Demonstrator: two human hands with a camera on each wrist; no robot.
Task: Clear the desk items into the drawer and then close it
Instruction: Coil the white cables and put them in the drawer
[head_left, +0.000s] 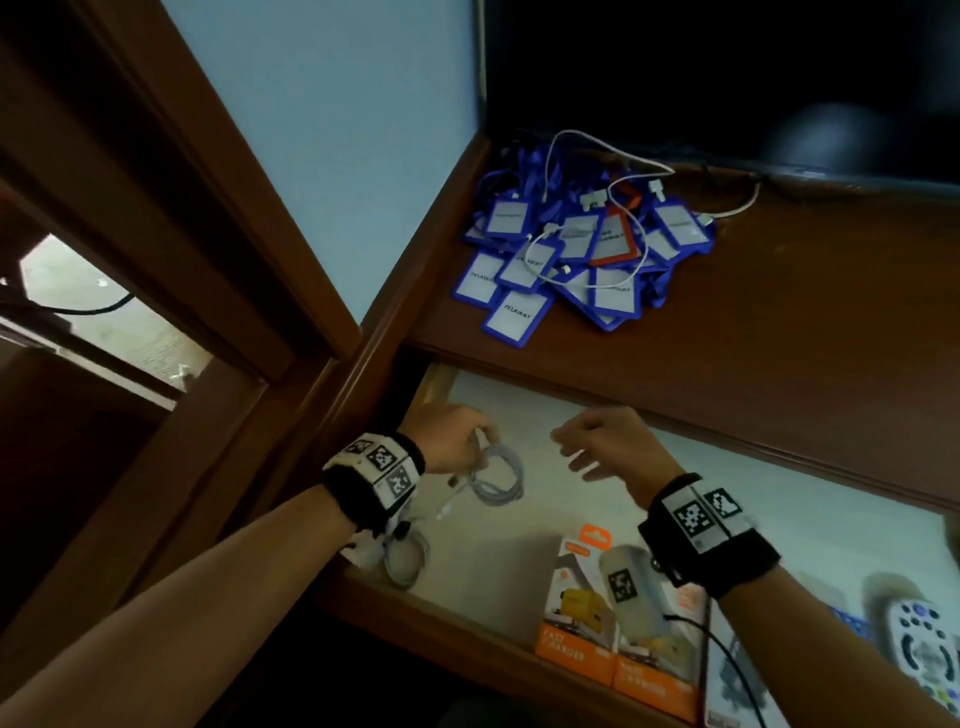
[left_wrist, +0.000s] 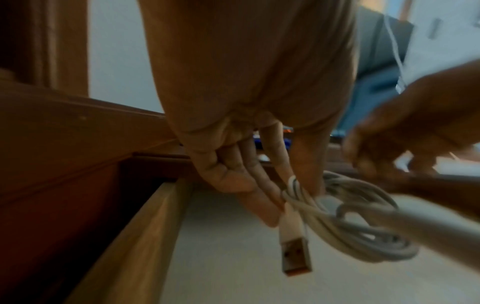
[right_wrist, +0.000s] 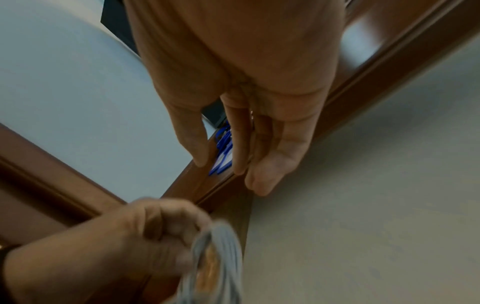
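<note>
My left hand (head_left: 457, 441) pinches a coiled white USB cable (head_left: 498, 475) over the far left of the open drawer (head_left: 509, 530). In the left wrist view thumb and forefinger pinch the white USB cable (left_wrist: 345, 218), and its USB plug (left_wrist: 294, 252) hangs down. My right hand (head_left: 602, 441) hovers just right of the coil, fingers loosely spread, holding nothing; the right hand (right_wrist: 241, 131) looks the same in its wrist view. On the brown desk top (head_left: 779, 312) lies a pile of blue badge holders (head_left: 576, 244) with white cables (head_left: 613, 171) across it.
Inside the drawer lie two orange charger boxes (head_left: 618, 639), a white remote control (head_left: 919, 644) at the right, and another white cable (head_left: 405, 561) at the near left corner. A dark screen (head_left: 727, 78) stands behind the desk. A wooden frame (head_left: 182, 208) runs along the left.
</note>
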